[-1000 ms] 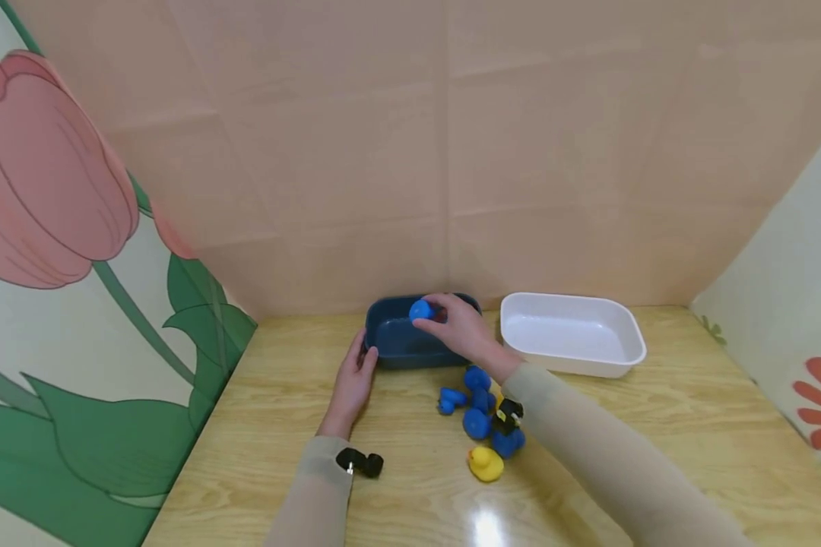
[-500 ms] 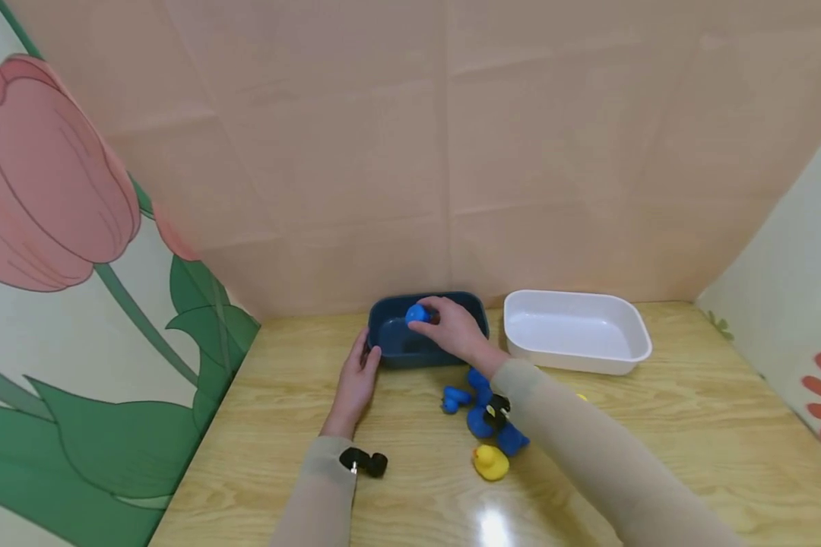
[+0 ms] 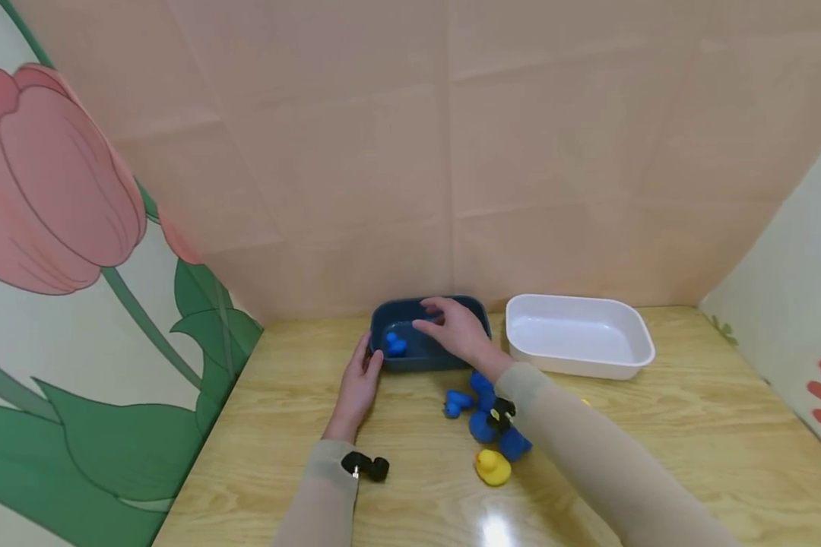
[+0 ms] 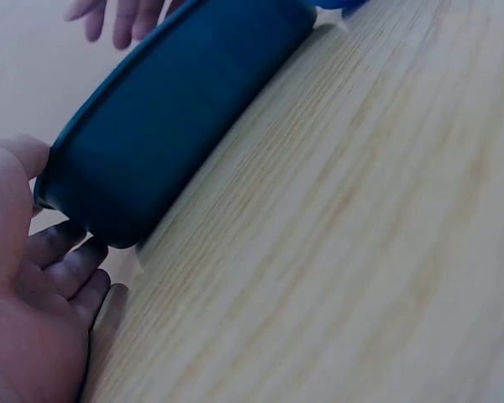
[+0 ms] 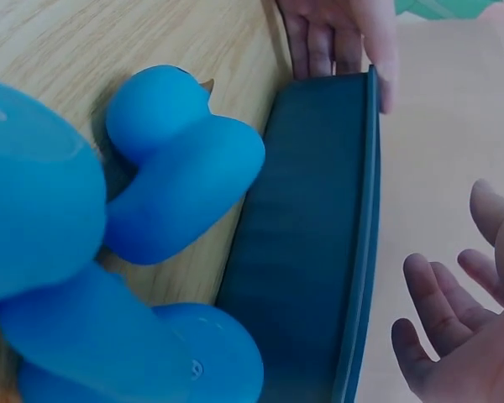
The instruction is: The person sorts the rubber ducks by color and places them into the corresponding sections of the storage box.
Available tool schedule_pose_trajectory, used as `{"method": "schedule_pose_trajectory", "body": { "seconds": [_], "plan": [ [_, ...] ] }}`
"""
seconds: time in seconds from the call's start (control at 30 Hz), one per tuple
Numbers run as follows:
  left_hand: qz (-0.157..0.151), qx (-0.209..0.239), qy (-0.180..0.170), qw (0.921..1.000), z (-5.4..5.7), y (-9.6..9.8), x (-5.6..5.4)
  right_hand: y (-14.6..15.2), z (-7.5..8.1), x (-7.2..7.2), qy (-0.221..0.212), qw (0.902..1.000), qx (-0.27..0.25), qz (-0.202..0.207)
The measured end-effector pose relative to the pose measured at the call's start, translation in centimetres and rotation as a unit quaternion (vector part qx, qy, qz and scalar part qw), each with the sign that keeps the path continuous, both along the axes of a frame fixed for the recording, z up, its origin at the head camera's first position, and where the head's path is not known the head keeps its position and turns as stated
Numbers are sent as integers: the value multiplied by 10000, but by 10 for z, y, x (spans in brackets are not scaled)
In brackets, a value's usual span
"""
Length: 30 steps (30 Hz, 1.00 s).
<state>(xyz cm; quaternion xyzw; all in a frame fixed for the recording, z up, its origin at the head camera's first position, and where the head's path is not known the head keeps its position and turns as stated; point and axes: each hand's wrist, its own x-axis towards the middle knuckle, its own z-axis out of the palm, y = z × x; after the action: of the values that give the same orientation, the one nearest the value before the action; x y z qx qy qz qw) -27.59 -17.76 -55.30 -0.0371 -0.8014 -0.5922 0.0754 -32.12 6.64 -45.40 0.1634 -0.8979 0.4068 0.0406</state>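
A dark blue basin (image 3: 429, 364) stands against the backdrop. My left hand (image 3: 354, 391) grips its left end, thumb at the rim and fingers along the outer wall; the left wrist view shows that hand (image 4: 34, 294) at the basin's end (image 4: 160, 126). Inside, near the left, lies a small blue rubber duck (image 3: 397, 346). Over the basin's right half hovers my right hand (image 3: 457, 330), fingers spread and holding nothing. In front of the basin, several blue rubber ducks (image 3: 458, 403) are bunched on the table, partly hidden by my right wrist.
A white basin (image 3: 578, 365) stands to the right of the dark one. Nearest me is a yellow rubber duck (image 3: 493, 467). A bit of yellow (image 3: 585, 402) peeks out behind my right sleeve. The backdrop (image 3: 356, 190) rises right behind both basins.
My right hand has let go of the blue duck it was holding over the dark basin, and the duck now lies inside. My left hand stays at the basin's end.
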Motion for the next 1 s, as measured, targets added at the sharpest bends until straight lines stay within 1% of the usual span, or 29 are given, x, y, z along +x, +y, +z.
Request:
{"method": "schedule_pose_trajectory", "body": {
  "seconds": [0.23,0.33,0.5,0.77,1.0],
  "plan": [
    [55,-70,-64,9999,0,-2,1,9,6,6,-13,9999,-155,10],
    [19,-79,-59,9999,1,-2,2,16,8,11,-21,9997,-241,47],
    [-114,-16,2,9999,0,-1,2,27,12,23,-29,9998,-192,-9],
    [-93,-21,-15,10000,0,3,2,47,18,47,-39,9998,-80,-151],
    [-140,5,2,9999,2,6,3,65,18,67,109,9999,89,-93]
  ]
}}
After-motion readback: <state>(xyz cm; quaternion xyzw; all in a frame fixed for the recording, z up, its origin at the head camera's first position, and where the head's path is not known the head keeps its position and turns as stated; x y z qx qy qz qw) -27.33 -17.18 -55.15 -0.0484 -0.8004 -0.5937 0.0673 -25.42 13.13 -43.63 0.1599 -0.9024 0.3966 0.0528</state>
